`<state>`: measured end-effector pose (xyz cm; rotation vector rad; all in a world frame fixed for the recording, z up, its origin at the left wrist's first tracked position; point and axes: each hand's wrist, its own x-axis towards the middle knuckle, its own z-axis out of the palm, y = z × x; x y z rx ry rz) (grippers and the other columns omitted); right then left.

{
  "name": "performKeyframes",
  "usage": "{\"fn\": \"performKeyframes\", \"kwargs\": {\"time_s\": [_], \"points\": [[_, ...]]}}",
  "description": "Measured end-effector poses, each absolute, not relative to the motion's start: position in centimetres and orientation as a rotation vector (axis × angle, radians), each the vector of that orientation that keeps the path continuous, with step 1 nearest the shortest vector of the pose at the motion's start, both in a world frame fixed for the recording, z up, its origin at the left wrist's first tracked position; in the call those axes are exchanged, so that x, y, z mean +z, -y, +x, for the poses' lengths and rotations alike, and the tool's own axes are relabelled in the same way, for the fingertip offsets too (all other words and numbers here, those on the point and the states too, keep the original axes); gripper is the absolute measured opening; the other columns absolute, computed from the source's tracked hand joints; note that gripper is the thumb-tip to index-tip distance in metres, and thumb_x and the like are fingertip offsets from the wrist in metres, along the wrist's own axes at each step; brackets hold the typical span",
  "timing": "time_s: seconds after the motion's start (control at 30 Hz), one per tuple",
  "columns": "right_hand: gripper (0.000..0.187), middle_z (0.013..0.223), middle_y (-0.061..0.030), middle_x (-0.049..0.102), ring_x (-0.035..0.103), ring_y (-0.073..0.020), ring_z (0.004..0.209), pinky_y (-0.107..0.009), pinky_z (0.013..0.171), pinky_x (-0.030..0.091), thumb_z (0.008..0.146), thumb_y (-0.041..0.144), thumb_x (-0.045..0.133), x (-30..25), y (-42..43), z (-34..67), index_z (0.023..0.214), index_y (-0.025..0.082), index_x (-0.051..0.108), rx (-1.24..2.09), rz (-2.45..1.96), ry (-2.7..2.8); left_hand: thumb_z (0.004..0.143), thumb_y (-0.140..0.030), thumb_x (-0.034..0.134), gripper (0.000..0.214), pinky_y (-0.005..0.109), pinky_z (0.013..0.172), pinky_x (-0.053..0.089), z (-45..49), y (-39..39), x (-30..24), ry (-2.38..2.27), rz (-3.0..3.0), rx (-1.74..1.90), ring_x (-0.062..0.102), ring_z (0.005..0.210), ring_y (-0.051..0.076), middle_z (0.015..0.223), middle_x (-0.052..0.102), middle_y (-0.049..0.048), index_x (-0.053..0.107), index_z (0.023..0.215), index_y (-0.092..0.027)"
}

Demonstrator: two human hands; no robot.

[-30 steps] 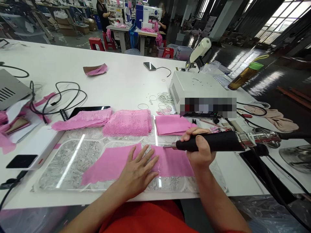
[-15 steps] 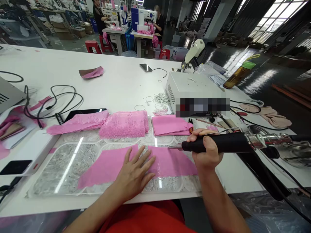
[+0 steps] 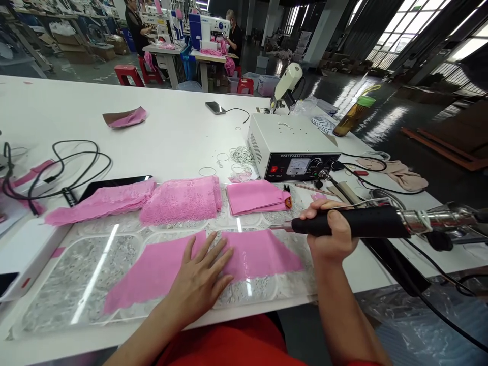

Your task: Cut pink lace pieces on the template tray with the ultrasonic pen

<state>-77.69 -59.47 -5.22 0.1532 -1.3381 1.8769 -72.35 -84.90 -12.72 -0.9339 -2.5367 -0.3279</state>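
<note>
My left hand [image 3: 200,277] lies flat with fingers spread on a pink fabric piece [image 3: 263,254] that rests on a clear glass plate [image 3: 87,274]. My right hand [image 3: 330,234] is wrapped round the black handle of a corded cutting tool [image 3: 362,222], held level with its metal tip pointing left just above the fabric's right part. Behind the fabric lie two stacks of pink lace [image 3: 181,200] and a folded pink stack [image 3: 255,196].
A white control box with a dial [image 3: 292,147] stands behind my right hand, with loose white rings [image 3: 238,155] beside it. Black cables [image 3: 57,168], a phone [image 3: 215,107], an amber bottle [image 3: 353,117] and beige cloth [image 3: 396,173] lie around. Other people work at sewing machines far back.
The view has shifted, so everything sits lower and more to the left. My right hand with the tool has drawn slightly to the right; my left hand stays pressed on the fabric.
</note>
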Motion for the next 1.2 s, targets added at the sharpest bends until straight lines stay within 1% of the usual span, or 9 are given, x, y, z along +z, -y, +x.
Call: {"fn": "performKeyframes", "kwargs": {"time_s": [0.2,0.33,0.53,0.67,0.77,0.9,1.0,1.1,1.2], "points": [[0.007,0.068,0.0003,0.061,0.053,-0.0121,0.05,-0.029,0.046,0.048,0.069,0.025,0.058,-5.6,58.6,-77.5,0.07,0.019,0.061,1.847,0.107,1.352,0.095,-0.033,0.049,0.041,0.051,0.118,0.004,-72.5,85.2,-12.5,2.539,-0.993,-0.201,0.038,0.138,0.029,0.142,0.052,0.0064,0.053,0.135,-0.023],[0.008,0.071,-0.0002,0.061,0.054,-0.0115,0.051,-0.029,0.048,0.049,0.071,0.026,0.058,-5.9,58.7,-77.4,0.072,0.018,0.061,1.877,0.123,1.361,0.095,-0.033,0.049,0.041,0.051,0.118,0.004,-72.5,85.2,-12.4,2.543,-0.989,-0.191,0.037,0.138,0.03,0.143,0.051,0.0058,0.053,0.135,-0.023],[0.006,0.07,0.0001,0.06,0.055,-0.0116,0.052,-0.029,0.049,0.05,0.073,0.024,0.059,-6.0,58.9,-77.7,0.071,0.018,0.059,1.889,0.141,1.382,0.095,-0.033,0.05,0.042,0.052,0.118,0.004,-72.6,85.2,-12.2,2.511,-1.015,-0.172,0.036,0.138,0.031,0.142,0.052,0.0078,0.054,0.134,-0.02],[0.007,0.069,0.0005,0.06,0.055,-0.0116,0.052,-0.029,0.049,0.05,0.072,0.025,0.061,-5.9,58.9,-77.7,0.071,0.019,0.058,1.878,0.144,1.379,0.095,-0.033,0.05,0.04,0.05,0.119,0.005,-72.7,85.3,-12.2,2.504,-1.006,-0.213,0.039,0.137,0.03,0.141,0.053,0.0061,0.055,0.133,-0.022],[0.008,0.071,0.0002,0.06,0.054,-0.0113,0.052,-0.029,0.049,0.049,0.072,0.026,0.059,-5.7,58.3,-77.2,0.072,0.018,0.059,1.889,0.122,1.359,0.094,-0.032,0.051,0.04,0.051,0.118,0.008,-72.7,85.3,-12.2,2.501,-0.998,-0.242,0.04,0.136,0.03,0.14,0.054,0.0068,0.055,0.133,-0.024],[0.009,0.072,-0.0009,0.061,0.054,-0.0116,0.052,-0.028,0.048,0.047,0.072,0.027,0.058,-5.8,57.0,-76.0,0.073,0.018,0.061,1.885,0.125,1.364,0.094,-0.031,0.051,0.041,0.051,0.118,0.007,-72.7,85.3,-12.2,2.504,-1.01,-0.227,0.039,0.137,0.03,0.14,0.054,0.0077,0.055,0.134,-0.023],[0.01,0.072,-0.0015,0.061,0.054,-0.0116,0.053,-0.028,0.049,0.046,0.071,0.027,0.059,-5.9,56.6,-75.5,0.074,0.018,0.061,1.892,0.12,1.382,0.094,-0.032,0.051,0.042,0.053,0.118,0.009,-72.8,85.3,-12.2,2.511,-1.009,-0.235,0.04,0.137,0.03,0.139,0.055,0.0083,0.054,0.135,-0.024],[0.011,0.073,-0.0011,0.06,0.053,-0.0116,0.052,-0.028,0.048,0.047,0.071,0.029,0.06,-5.9,56.7,-75.5,0.073,0.018,0.06,1.897,0.109,1.387,0.094,-0.032,0.05,0.042,0.054,0.118,0.01,-72.8,85.3,-12.2,2.51,-1.009,-0.229,0.04,0.137,0.03,0.139,0.055,0.0087,0.053,0.136,-0.025],[0.011,0.073,-0.0008,0.06,0.054,-0.0116,0.053,-0.029,0.049,0.048,0.072,0.029,0.06,-5.9,57.0,-75.6,0.073,0.019,0.06,1.915,0.109,1.392,0.094,-0.033,0.05,0.042,0.053,0.118,0.008,-72.8,85.3,-12.2,2.498,-1.019,-0.205,0.04,0.137,0.03,0.14,0.054,0.0085,0.053,0.135,-0.024]]}}
